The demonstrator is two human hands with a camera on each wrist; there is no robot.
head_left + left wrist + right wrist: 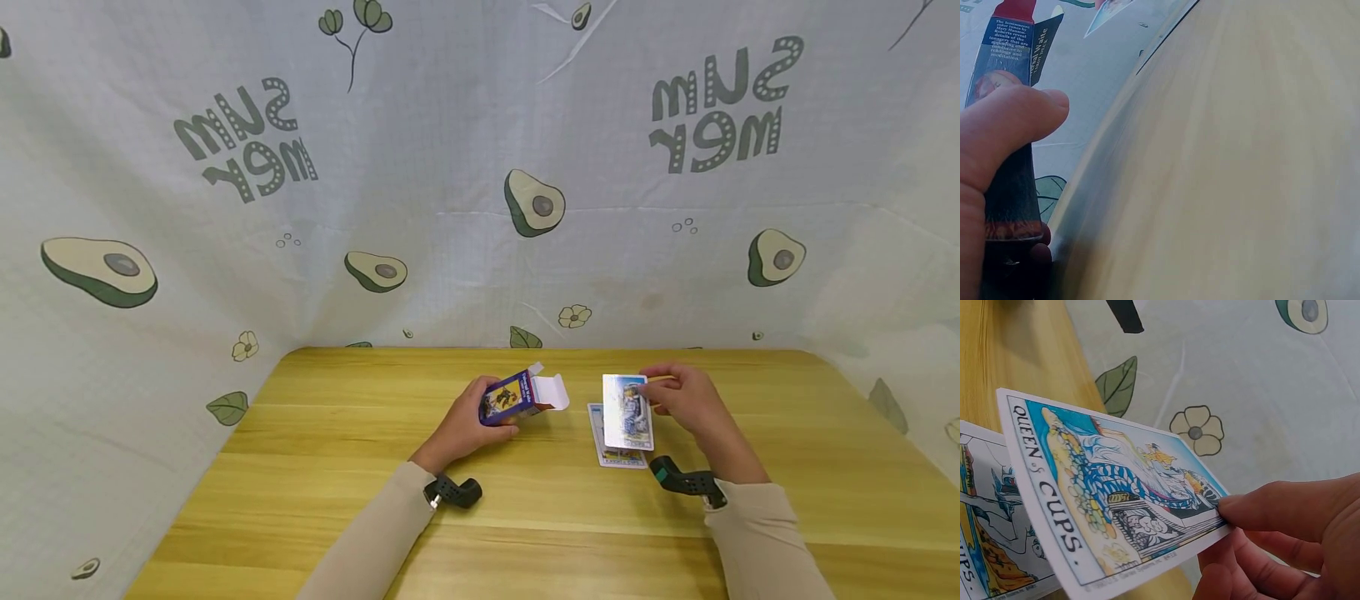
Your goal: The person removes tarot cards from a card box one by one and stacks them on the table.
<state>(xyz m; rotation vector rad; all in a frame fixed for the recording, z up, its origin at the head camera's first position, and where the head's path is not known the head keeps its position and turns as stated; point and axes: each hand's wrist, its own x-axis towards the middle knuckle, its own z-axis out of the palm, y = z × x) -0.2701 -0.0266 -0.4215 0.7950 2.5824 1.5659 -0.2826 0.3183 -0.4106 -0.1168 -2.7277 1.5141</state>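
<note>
The white-bordered, rectangular Queen of Cups card (625, 415) is right of the dark-blue cardboard box (508, 400), whose open, white-flapped end faces it, the card's long axis running away from the person. The nearer right hand (688, 402) pinches the card's right edge between narrowly set fingers, while the left hand (461, 427) wraps its fingers around the box. Also right of the box, a second white-bordered, illustrated card (611, 459) lies on the yellow wood-grain tabletop (555, 517), partly hidden beneath.
</note>
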